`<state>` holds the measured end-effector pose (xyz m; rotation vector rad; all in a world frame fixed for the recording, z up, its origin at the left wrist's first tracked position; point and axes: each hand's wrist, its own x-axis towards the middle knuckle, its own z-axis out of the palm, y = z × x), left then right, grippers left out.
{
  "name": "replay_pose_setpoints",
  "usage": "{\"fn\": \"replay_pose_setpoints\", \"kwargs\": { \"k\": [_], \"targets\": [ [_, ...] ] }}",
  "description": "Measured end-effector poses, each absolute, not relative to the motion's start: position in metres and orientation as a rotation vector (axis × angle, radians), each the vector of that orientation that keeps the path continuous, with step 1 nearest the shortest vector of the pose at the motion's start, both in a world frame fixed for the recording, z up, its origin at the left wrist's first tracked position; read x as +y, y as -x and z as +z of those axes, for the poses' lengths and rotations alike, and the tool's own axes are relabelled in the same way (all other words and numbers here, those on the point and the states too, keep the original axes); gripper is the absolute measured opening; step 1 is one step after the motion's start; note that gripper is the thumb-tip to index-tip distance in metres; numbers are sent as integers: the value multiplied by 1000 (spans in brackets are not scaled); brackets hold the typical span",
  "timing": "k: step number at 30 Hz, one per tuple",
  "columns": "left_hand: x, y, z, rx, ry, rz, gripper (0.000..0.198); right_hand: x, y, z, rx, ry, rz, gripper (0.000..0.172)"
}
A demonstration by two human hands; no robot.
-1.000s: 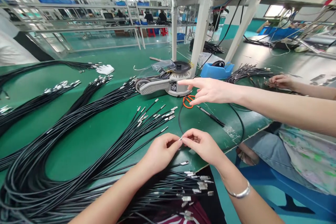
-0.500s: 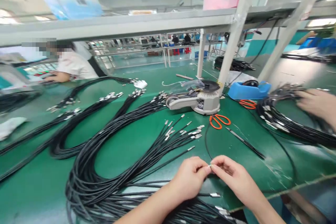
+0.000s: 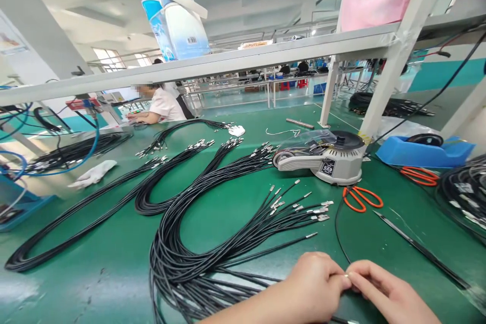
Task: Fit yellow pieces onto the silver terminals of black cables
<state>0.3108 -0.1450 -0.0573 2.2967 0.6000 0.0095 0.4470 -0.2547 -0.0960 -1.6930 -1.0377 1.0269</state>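
Note:
My left hand (image 3: 317, 283) and my right hand (image 3: 387, 291) meet at the lower right. Both pinch a small pale piece (image 3: 347, 276) between thumbs and forefingers; its kind is too small to make out. A thin black cord (image 3: 339, 228) runs down behind the fingertips, and whether they hold it is hidden. Left of my hands lies a large bundle of black cables (image 3: 178, 243), bent in a U, with silvery connector ends (image 3: 321, 212). My left forearm crosses over part of it. Orange-handled scissors (image 3: 360, 198) and tweezers (image 3: 417, 248) rest beyond my right hand.
A tape dispenser machine (image 3: 337, 164) stands beyond the scissors, with a blue tape holder (image 3: 425, 152) and coiled cables (image 3: 465, 192) to its right. More cable bundles (image 3: 152, 197) and a white glove (image 3: 93, 174) lie left. A shelf (image 3: 235, 63) spans above; a person (image 3: 165, 104) sits behind.
The view has swung left, so things appear shifted right and my hands sit lower right. My pinch remains. The other person's hand at the right coil is out of view.

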Motion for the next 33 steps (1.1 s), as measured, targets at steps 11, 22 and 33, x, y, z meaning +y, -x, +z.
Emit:
{"fn": "replay_pose_setpoints", "kwargs": {
  "k": [11,22,33],
  "targets": [
    [-74,-267,-3,752,-2553,198,23,-289,-447,-45,-1316,1988,973,19],
    [-92,-314,-37,710,-2403,251,16,-227,-457,-49,-1063,1745,767,23],
    [-97,-301,-14,636,-1678,112,23,-211,-452,-40,-1043,1568,841,19]
  ]
}}
